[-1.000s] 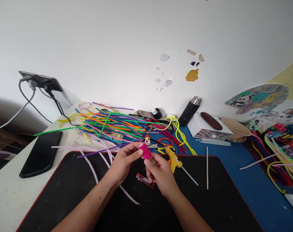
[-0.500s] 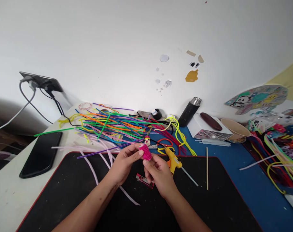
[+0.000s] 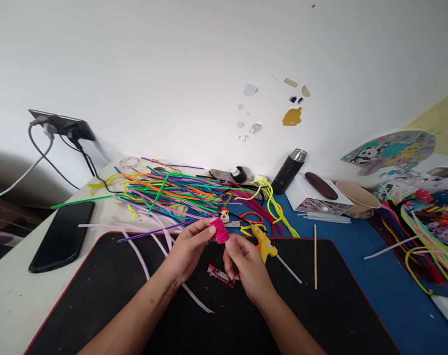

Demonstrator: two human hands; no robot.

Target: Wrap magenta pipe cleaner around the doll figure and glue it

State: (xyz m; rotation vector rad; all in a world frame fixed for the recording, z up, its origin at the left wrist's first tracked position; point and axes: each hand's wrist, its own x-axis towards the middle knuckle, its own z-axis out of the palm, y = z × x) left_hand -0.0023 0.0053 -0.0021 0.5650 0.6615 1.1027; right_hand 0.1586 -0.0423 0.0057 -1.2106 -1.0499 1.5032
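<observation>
Between my two hands, above the black mat (image 3: 164, 315), is a small magenta coil of pipe cleaner (image 3: 220, 231). My left hand (image 3: 190, 246) pinches its left side between thumb and fingers. At its lower right, my right hand (image 3: 246, 264) grips the edge with thumb and curled fingers. Just beyond the coil stands a small figure head (image 3: 224, 215) with a pale face and a pink and yellow top. A red lighter (image 3: 219, 274) lies on the mat beneath my hands. Right of my right hand rests a yellow glue gun (image 3: 264, 244) with a clear glue stick in it.
A heap of coloured pipe cleaners (image 3: 172, 190) spreads behind my hands. A phone (image 3: 63, 236) lies at left. To the right are a wooden stick (image 3: 315, 256), a black flask (image 3: 288, 172), a white box (image 3: 316, 199) and more pipe cleaners (image 3: 430, 246).
The magenta coil has turned in my fingers, so its ridged side faces me more fully. My right hand has shifted slightly right along its edge.
</observation>
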